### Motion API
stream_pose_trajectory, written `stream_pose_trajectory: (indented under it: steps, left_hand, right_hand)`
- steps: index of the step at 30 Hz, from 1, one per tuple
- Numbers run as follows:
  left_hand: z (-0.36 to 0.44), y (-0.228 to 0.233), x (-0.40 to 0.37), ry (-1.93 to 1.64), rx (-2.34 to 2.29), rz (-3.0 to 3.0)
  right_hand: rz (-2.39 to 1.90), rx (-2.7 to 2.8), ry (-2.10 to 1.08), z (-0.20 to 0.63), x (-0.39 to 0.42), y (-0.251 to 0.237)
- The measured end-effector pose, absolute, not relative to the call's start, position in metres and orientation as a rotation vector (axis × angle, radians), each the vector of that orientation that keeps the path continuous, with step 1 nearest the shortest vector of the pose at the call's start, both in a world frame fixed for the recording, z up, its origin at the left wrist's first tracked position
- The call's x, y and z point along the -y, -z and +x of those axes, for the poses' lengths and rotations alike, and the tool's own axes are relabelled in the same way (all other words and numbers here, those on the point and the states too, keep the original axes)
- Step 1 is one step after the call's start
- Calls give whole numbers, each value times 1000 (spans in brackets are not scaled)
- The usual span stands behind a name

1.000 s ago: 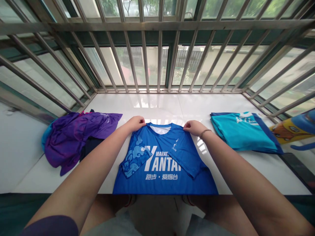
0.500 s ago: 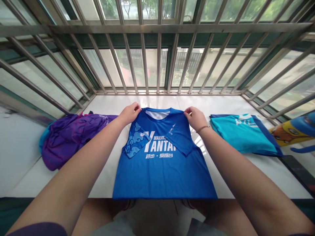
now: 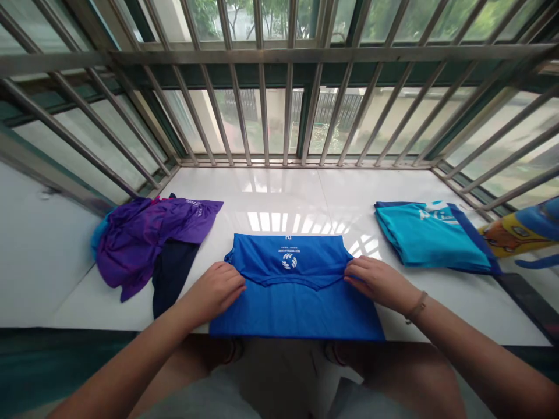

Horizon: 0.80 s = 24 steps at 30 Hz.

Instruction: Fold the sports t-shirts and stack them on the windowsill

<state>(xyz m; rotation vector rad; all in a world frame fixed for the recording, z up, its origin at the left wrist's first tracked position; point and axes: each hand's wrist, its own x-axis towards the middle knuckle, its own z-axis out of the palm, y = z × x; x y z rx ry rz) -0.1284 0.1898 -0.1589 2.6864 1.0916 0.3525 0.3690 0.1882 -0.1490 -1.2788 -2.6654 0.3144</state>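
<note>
A blue T-shirt [image 3: 297,311] lies in front of me at the near edge of the white ledge. Its upper part is folded down toward me over the lower part, so a white round logo on the back faces up and the front lettering is hidden. My left hand [image 3: 220,286] is closed on the left side of the folded-over part. On the opposite side, my right hand [image 3: 371,282] pinches the shirt's fabric, with a thin bracelet at the wrist.
Crumpled purple and dark clothes [image 3: 144,238] lie to the left. A folded turquoise shirt [image 3: 437,235] rests at right, beside a yellow and blue bottle [image 3: 522,230] and a flat black object [image 3: 526,302]. Metal window bars [image 3: 288,110] enclose the white ledge [image 3: 292,192].
Both hands have drawn the shirt's collar end toward me, folding it over the lower half. The front print has gone from sight and the back logo now shows.
</note>
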Motion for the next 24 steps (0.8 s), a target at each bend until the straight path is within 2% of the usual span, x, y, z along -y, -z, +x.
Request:
stream_pose_trajectory:
  steps: [5,9,15,20,24]
  left_hand:
    - [-119,145,-247,-486,-1701,2270]
    - [-111,150,-284,-398,-1878,1991]
    - [-118,164,-287,-452,-1774,1938]
    - [-128,176,-285,-364,-1815,1959]
    - [-126,180,-296,-518,-1757,2183]
  right_hand:
    - [-1787,2396,-207,352,-234,136]
    - [-2192,2205,-410,331,-261,144]
    - [-2142,2077,-377,334,-272,156]
    - [-2177,2167,-435,342,-277,162]
    - [-2032,2210,-292,339,-281,158]
